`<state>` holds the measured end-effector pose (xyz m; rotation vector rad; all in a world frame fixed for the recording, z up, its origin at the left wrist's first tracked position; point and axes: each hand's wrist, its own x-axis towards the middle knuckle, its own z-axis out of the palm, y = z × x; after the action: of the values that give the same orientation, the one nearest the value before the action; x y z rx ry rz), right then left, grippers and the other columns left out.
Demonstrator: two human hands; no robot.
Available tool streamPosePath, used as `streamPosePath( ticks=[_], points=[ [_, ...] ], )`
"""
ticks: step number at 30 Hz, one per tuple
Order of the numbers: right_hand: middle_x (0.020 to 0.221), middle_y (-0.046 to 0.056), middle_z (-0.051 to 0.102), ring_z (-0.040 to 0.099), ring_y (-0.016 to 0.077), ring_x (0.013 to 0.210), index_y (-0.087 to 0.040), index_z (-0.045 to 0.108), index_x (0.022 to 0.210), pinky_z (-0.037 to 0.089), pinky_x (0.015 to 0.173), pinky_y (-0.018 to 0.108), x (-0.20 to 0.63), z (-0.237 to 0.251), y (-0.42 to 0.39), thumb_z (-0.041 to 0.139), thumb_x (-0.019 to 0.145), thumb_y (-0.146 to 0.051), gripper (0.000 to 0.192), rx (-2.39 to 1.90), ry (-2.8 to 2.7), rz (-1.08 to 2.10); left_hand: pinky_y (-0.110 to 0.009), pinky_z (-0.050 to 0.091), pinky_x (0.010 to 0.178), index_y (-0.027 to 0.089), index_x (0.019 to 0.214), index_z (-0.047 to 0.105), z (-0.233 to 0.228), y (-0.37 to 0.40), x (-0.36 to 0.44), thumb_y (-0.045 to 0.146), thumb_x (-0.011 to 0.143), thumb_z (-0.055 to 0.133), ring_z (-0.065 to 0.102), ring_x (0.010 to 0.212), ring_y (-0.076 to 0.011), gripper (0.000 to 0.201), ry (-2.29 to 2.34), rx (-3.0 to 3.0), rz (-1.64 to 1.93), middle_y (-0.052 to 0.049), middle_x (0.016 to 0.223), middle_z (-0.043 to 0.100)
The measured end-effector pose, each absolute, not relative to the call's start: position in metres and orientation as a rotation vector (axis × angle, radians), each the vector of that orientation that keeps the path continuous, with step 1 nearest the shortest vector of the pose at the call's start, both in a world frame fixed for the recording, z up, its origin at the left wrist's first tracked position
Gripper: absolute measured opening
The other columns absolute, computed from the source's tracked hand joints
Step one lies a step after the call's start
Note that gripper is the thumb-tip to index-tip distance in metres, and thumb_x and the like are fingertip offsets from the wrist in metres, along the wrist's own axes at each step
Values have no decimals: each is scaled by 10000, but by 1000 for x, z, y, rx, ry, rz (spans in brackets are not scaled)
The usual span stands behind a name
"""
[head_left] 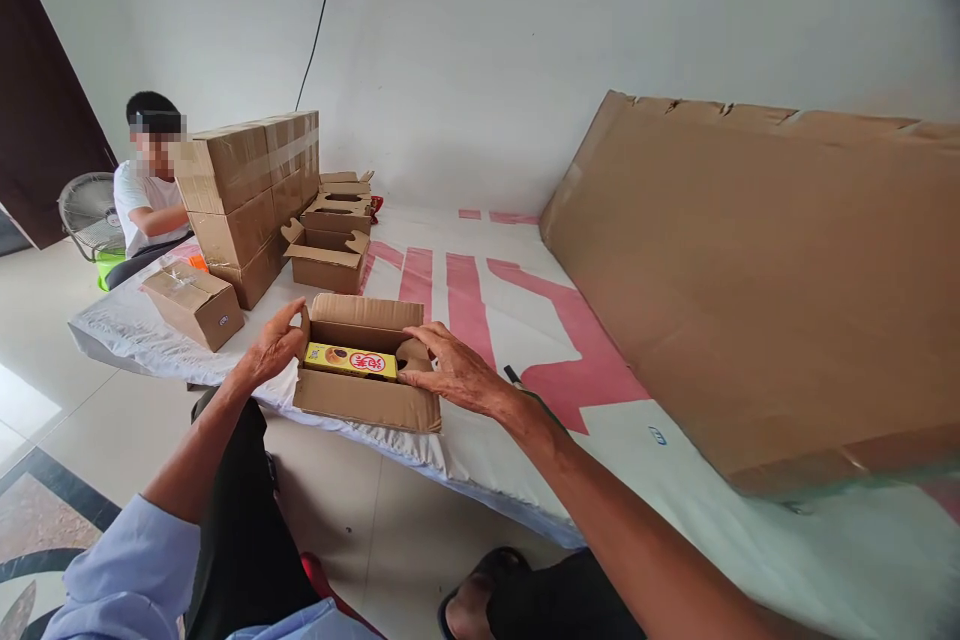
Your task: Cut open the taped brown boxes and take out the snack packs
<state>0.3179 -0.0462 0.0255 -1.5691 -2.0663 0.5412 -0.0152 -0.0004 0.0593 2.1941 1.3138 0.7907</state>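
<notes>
While both hands brace it, open carton (365, 372) sits betw. the fingers on white sheet (517, 320): left hand (276, 344) spread vs. side flap, right hand (452, 370) splayed flat on rim. Yellow packet (350, 361) inside — glossy. Corrugated board prob. light, stiff; grip at side walls.

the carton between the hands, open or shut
Open. The carton has its top flaps up, and a yellow box shows inside. The left hand and right hand rest on its side flaps.

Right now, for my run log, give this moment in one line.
left hand: on open brown cardboard box left flap | right hand: on right flap | inside: yellow packet
</notes>
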Motion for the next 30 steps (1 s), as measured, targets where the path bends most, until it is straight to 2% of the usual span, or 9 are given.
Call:
streamPosePath(
  ticks=[4,6,8,13,16,20,24,28,30],
  points=[
    [1476,131,591,661,302,1224,-247,549,1556,548,975,404,317,34,-48,753,862,-429,746,-1568,-2111,577,-597,403,1265,202,1452,634,62,-7,-16,171,901,549,383,1591,-396,559,1554,2458,762,-149,1687,475],
    [1468,118,597,663,297,1219,-264,581,1521,543,952,391,316,39,-48,753,871,-432,693,-1576,-2154,561,-639,360,1268,232,1271,721,67,-13,-11,173,941,537,352,1608,-403,382,1577,2608,620,-137,1574,598],
    [1454,104,608,653,297,1247,-282,612,1479,535,953,386,315,42,-48,750,880,-422,631,-1584,-2200,511,-616,361,1257,241,1166,738,71,-18,-4,223,987,533,432,1553,-385,272,1528,2696,498,-134,1423,695],
    [1470,113,606,612,330,1318,-291,630,1457,545,916,397,313,46,-45,800,829,-445,669,-1655,-2267,412,-566,411,1194,207,1244,696,64,-25,14,470,1000,615,550,1416,-388,368,1520,2674,396,-180,1487,622],
    [1435,114,655,611,341,1291,-266,684,1405,534,963,423,311,52,-44,802,814,-426,624,-1605,-2351,358,-570,420,1173,198,1257,684,58,-28,19,494,1033,562,554,1413,-394,391,1561,2607,385,-188,1546,567],
    [1151,75,800,648,307,1140,-286,798,1225,511,933,400,300,61,-40,589,954,-304,342,-1459,-2524,305,-601,423,1167,190,1274,683,58,-28,19,520,1019,602,519,1450,-430,425,1555,2557,362,-199,1590,525],
    [1130,69,836,681,297,1038,-301,811,1216,502,836,392,285,64,-28,449,980,-191,446,-1523,-2675,243,-622,436,1154,213,1265,693,58,-28,18,537,1025,609,479,1482,-435,412,1509,2539,361,-175,1629,503],
    [999,125,825,689,309,971,-248,836,1048,487,784,394,277,71,-19,480,959,-166,376,-1574,-2792,153,-622,462,1128,207,1278,682,57,-29,17,540,1045,588,460,1504,-426,418,1532,2550,308,-177,1669,480],
    [1031,140,808,680,296,1010,-227,828,978,480,828,387,278,81,-18,482,973,-165,351,-1527,-2796,113,-611,477,1116,204,1289,675,57,-29,18,545,1052,577,468,1502,-419,427,1546,2558,304,-176,1675,480]
  ],
)
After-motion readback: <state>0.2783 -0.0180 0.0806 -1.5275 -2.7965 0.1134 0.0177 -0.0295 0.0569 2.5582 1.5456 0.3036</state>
